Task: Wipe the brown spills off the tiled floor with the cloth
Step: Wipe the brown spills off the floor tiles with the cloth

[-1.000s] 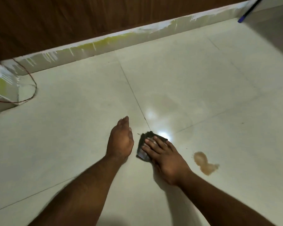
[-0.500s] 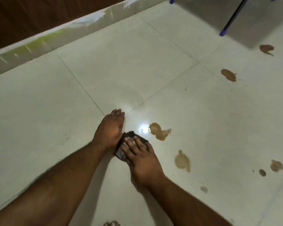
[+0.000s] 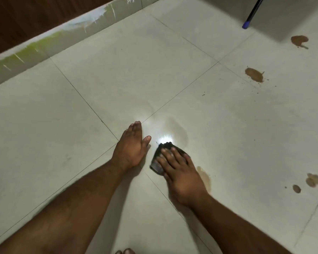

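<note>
Since half a second ago the spill nearest the glare has been smeared to a faint brown film (image 3: 176, 131), and the cloth (image 3: 159, 162) now sits on the tile where that spill's edge was, slightly right of its earlier spot beside the left hand.

Nearest the camera, toes (image 3: 125, 251) show at the bottom edge. Both forearms reach forward over the tiled floor (image 3: 44, 134). The right hand (image 3: 180, 173) lies flat on the dark cloth, fingers straight and spread, pressing it to the floor; the cloth shows beyond the fingertips and to their left. The left hand (image 3: 130, 147) rests palm down on the bare tile just left of the cloth, fingers straight and together, thumb out, gripping nothing; it does not touch the cloth.

Just right of the right hand lies a pale brown streak (image 3: 205, 177). Farther right are two small brown spots (image 3: 308, 182). Beyond the cloth a bright reflection (image 3: 165, 140) glares on the tile beside the faint film. Well beyond, to the right, lie two darker brown spills (image 3: 254, 75) and (image 3: 299, 40). A dark rod with a blue tip (image 3: 246, 24) touches the floor at the top right. A paint-streaked skirting (image 3: 62, 33) runs along the far wall.
</note>
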